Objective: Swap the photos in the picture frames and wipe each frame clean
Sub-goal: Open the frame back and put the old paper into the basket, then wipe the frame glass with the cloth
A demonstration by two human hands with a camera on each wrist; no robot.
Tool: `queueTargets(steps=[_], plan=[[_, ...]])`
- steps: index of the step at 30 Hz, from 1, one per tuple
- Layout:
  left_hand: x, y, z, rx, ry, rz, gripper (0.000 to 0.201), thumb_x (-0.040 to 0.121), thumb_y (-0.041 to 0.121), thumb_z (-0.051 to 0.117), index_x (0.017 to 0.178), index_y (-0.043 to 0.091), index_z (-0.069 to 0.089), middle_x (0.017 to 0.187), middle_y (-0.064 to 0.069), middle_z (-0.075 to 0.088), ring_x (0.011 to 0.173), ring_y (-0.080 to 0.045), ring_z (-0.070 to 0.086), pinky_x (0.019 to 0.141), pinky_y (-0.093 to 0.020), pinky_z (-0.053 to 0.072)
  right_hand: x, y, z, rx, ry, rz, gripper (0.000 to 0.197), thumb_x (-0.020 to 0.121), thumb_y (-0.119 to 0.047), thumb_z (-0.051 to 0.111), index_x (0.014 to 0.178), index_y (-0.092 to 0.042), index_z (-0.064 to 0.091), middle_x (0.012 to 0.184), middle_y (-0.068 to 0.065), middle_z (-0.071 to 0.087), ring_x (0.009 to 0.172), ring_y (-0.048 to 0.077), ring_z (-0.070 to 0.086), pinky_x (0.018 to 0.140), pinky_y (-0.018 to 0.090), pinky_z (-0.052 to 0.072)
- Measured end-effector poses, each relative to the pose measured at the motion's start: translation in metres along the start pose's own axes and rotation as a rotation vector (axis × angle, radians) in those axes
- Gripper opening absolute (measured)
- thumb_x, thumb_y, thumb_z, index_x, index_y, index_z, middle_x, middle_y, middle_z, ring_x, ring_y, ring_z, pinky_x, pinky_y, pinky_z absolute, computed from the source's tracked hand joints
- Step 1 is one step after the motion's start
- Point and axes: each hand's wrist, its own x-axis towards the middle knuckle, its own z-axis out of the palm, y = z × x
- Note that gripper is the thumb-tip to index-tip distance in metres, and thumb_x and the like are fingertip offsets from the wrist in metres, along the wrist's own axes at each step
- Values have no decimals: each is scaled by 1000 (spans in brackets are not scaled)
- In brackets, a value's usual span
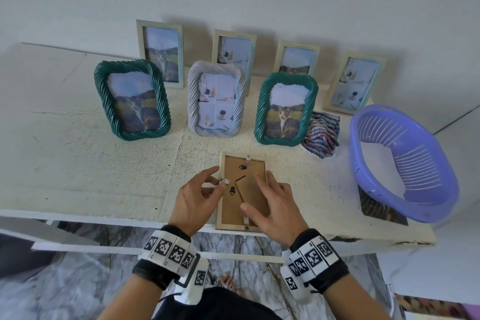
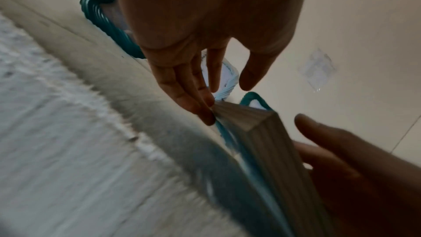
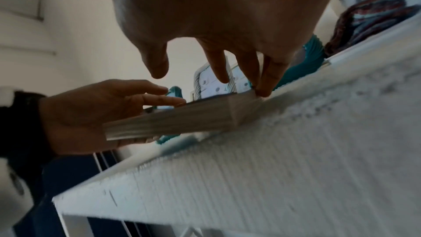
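- The pale wooden rectangular picture frame [image 1: 244, 191] is lying face down between the two hands, at the near edge of the rough cream-painted surface [image 1: 91, 163], its brown fibreboard backing [image 1: 253, 199] facing up with the stand folded flat.
- The step in hand looks like freeing the backing so the photo can come out. To do it well, each small retaining tab [image 1: 227, 181] should be turned fully clear of the board before lifting, while the frame is being kept flat and pushed away from the edge it is overhanging, so nothing is sliding off or straining the glass.
- The left hand [image 1: 198, 196] is working at the frame's left rail: thumb and fingertips [image 2: 206, 113] are closing in a pinch around the tab there, the other fingers loosely curled.
- The right hand [image 1: 274, 206] is lying spread and relaxed over the backing's right side, fingers straight, steadying the frame and gripping nothing.
- A striped cloth [image 1: 322, 135] is waiting beyond the right hand for wiping, beside a lilac plastic basket [image 1: 400, 163].
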Motion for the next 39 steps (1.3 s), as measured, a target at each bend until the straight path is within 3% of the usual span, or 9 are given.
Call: queueTargets(steps=[5, 10, 13, 19, 25, 28, 31, 34, 39], plan=[[2, 38, -1, -252, 78, -41, 27, 96, 24, 59, 122, 21, 61, 95, 3, 69, 74, -12, 72, 72, -39, 60, 0, -2, -20, 393, 31, 55, 80, 86, -74, 40, 151, -30, 25, 150, -11, 36, 132, 5, 39, 110, 32, 34], [3, 78, 14, -694, -178, -108, 27, 103, 19, 42, 124, 11, 58, 102, -19, 70, 89, -31, 73, 80, -39, 59, -9, -2, -58, 786, 224, 209, 44, 88, -56, 47, 119, -27, 60, 111, -12, 66, 97, 0, 62, 79, 24, 52], [13, 67, 29, -592, -184, -167, 25, 104, 16, 41, 116, 12, 63, 103, -14, 71, 90, -28, 72, 77, -33, 57, -15, 8, -69, 696, 304, 193, 37, 94, -45, 51, 95, -9, 58, 73, 1, 51, 68, 9, 48, 68, 29, 40], [18, 40, 49, -340, -148, -246, 25, 99, 27, 52, 124, 27, 60, 109, 1, 68, 96, -13, 68, 85, -35, 55, -18, 38, -66, 1088, 381, 358, 14, 99, -15, 51, 105, -8, 60, 107, 16, 70, 102, 34, 66, 89, 51, 53], [19, 55, 50, -815, -203, -388, 38, 99, 29, 51, 135, 41, 47, 106, 3, 74, 94, -16, 71, 76, -36, 56, -12, 23, -63, 1487, 234, 375, 18, 96, -11, 48, 109, -3, 57, 103, 24, 63, 92, 34, 61, 76, 44, 49], [27, 48, 47, -784, -87, -330, 42, 100, 22, 50, 141, 28, 46, 99, 2, 75, 93, -17, 71, 75, -36, 59, 2, 19, -66, 1253, 230, 323, 21, 97, -17, 53, 110, -2, 61, 94, 16, 65, 84, 30, 59, 67, 34, 49], [32, 45, 39, -757, -26, -267, 41, 100, 18, 48, 140, 24, 47, 98, 0, 76, 91, -16, 71, 74, -33, 60, 28, 39, -80, 575, 451, 253, 23, 98, -22, 54, 116, -9, 60, 101, 1, 64, 90, 16, 60, 76, 21, 50], [35, 41, 32, -729, 11, -259, 39, 101, 20, 48, 139, 27, 48, 100, -2, 75, 94, -20, 71, 78, -38, 60, 66, 67, -105, 57, 679, 239, 27, 95, -15, 50, 120, -4, 57, 114, 15, 60, 107, 32, 54, 93, 40, 44], [37, 37, 28, -716, 31, -249, 41, 101, 20, 47, 141, 28, 46, 105, -5, 74, 98, -21, 70, 82, -40, 59, 118, 83, -123, -227, 498, 371, 37, 99, -19, 42, 129, 1, 48, 129, 26, 51, 117, 43, 48, 99, 46, 37]])
